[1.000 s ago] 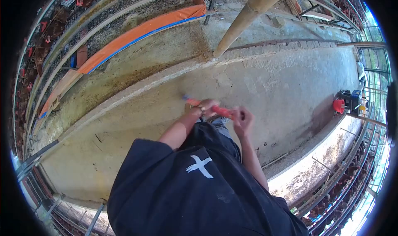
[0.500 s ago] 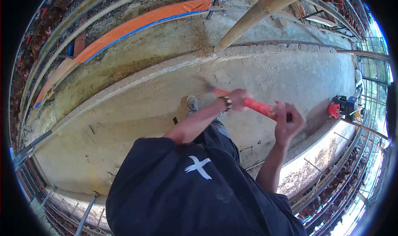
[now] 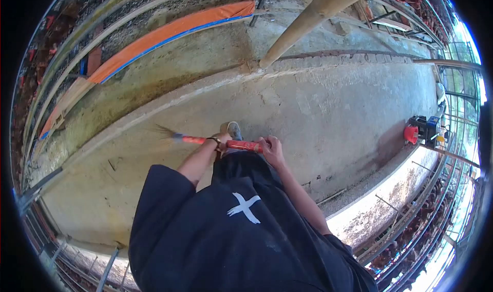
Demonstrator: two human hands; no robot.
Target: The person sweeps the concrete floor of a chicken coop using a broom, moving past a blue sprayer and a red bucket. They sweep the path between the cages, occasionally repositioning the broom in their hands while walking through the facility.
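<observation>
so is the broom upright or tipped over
Tipped: the broom lies sideways across left hand and right hand, bristles low at the floor.

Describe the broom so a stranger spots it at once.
Find the concrete aisle between the cage rows. Mid-aisle, the left hand and right hand grip the broom, bristles pointing left. Its thin red-orange handle sets it apart from the boxy red machine.

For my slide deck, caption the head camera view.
Left hand and right hand hold a red-handled broom, bristles down toward the concrete floor.
</observation>
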